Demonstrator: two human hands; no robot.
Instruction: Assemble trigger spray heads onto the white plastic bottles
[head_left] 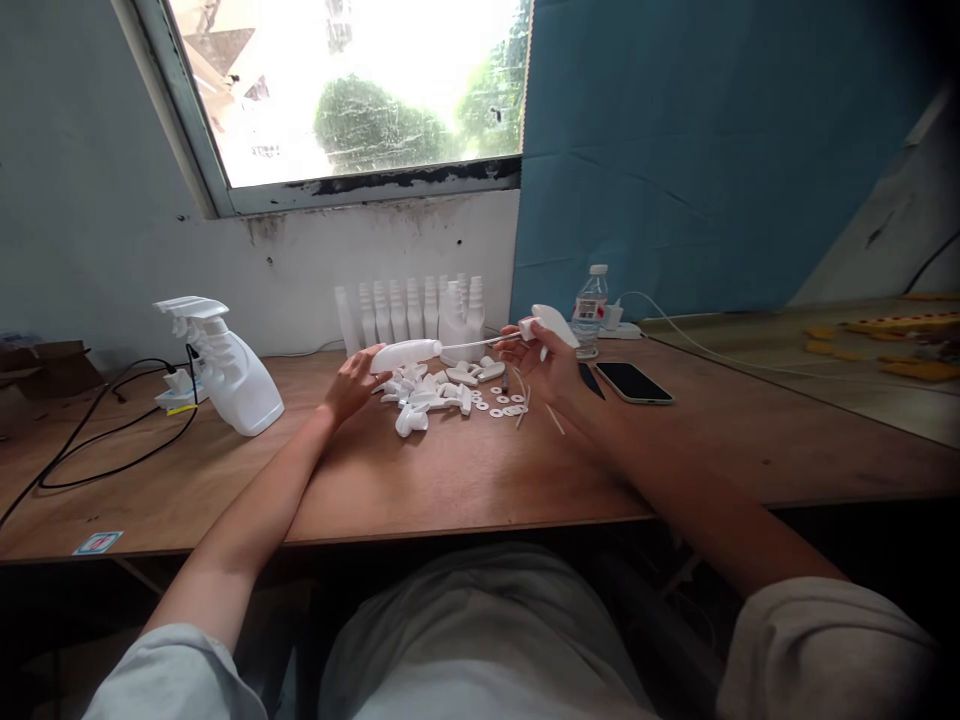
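My left hand (352, 384) is closed round the base of a white plastic bottle (406, 354), tipped on its side with its neck to the right. In my right hand (553, 368) is a white spray head (553, 325), and its thin dip tube (480, 342) reaches left to the bottle's mouth. Whether the tube's tip is inside the neck I cannot tell. Below them on the table lie a heap of white sprayer parts (431, 392), several white ring washers (496, 412) and a few loose thin tubes (555, 420).
Several white bottles (412, 312) stand along the wall. Finished-looking spray bottles (244, 380) stand at left near black cables (82, 425). A water bottle (590, 310), a phone (634, 382) and a charger (612, 318) with a white cord are at right. The table's front edge (480, 532) runs close to my body.
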